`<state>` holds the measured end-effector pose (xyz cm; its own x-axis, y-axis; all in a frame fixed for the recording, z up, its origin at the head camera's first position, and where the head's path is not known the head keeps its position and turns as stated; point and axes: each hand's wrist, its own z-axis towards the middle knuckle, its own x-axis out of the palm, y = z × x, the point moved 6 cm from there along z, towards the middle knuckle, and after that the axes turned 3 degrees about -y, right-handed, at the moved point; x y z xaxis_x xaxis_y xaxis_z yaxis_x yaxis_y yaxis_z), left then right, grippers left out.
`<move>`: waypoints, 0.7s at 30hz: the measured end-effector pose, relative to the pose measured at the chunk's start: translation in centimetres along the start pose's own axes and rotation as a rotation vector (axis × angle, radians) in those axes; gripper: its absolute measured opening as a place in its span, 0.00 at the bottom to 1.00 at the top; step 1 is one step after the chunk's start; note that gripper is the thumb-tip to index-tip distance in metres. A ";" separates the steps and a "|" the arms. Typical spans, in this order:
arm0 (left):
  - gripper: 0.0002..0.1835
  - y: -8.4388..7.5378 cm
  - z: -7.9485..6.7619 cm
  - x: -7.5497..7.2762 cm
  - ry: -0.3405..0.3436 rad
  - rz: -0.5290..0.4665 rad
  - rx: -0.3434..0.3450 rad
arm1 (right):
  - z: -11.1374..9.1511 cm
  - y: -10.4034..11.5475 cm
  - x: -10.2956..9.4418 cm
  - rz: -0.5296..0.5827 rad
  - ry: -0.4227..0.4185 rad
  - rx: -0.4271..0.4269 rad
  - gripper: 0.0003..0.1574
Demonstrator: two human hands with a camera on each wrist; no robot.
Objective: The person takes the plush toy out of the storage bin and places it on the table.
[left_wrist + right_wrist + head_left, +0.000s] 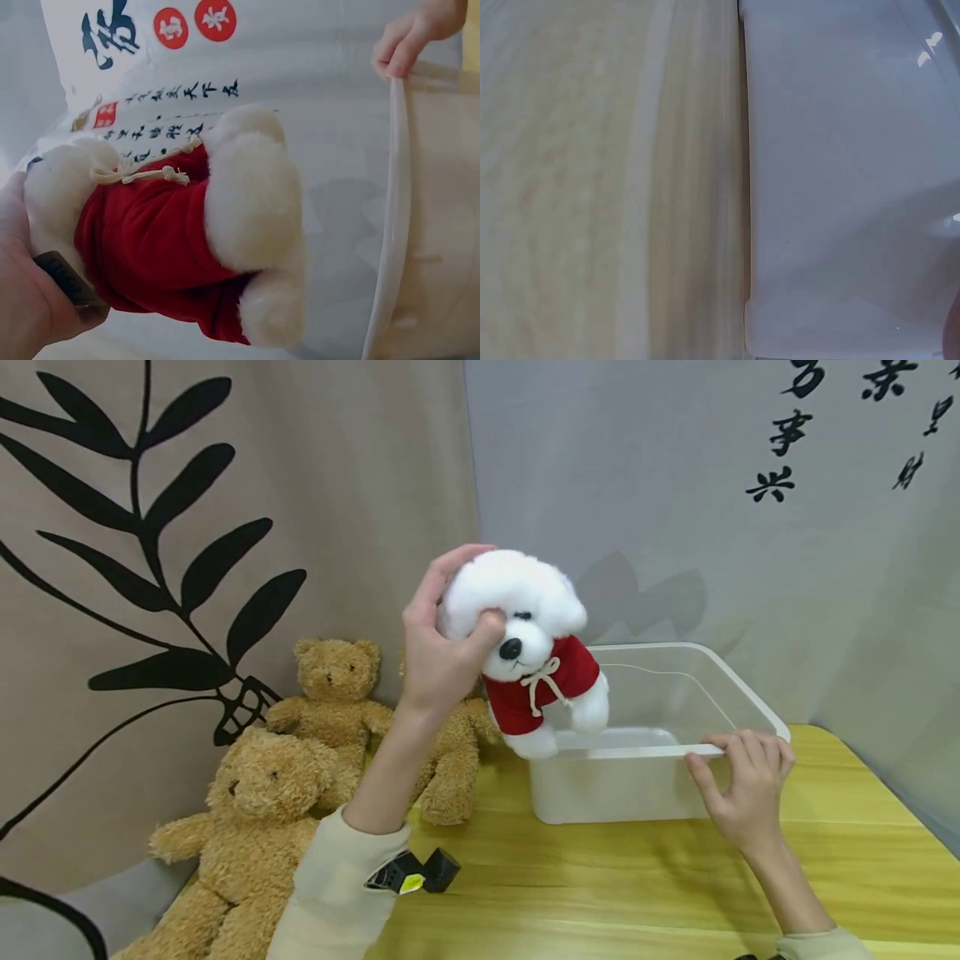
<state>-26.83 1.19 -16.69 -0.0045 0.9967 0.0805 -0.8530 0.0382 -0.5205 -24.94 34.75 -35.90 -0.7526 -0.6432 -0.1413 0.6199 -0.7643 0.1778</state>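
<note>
In the head view my left hand (442, 652) grips a white plush dog (536, 585) by its head, thumb across the face. The dog wears a red hoodie (573, 667) with a cream drawstring bow. It hangs in the air at the left front of a white plastic bin (615, 785). Seen from the left wrist, the dog's red-clad body (154, 232) and white legs point toward the bin rim (390, 225). My right hand (750, 785) holds the bin's front rim near its right corner, fingers over the edge and thumb outside.
Several brown teddy bears sit left of the bin: one in front (258, 827), one behind (337, 693), and another (450, 760) partly hidden by my left arm. The yellow wooden table (600, 893) has its right edge beyond the bin. Curtains (600, 460) hang behind.
</note>
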 end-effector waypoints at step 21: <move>0.30 0.1 -3.0 -5.3 0.224 0.123 -0.207 | 0.0 0.0 0.0 0.004 -0.005 0.007 0.42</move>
<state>-25.33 -3.91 -19.78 0.0331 0.9848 -0.1706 -0.7290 -0.0930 -0.6782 -24.96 34.71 -35.90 -0.7509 -0.6463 -0.1357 0.6217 -0.7611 0.1849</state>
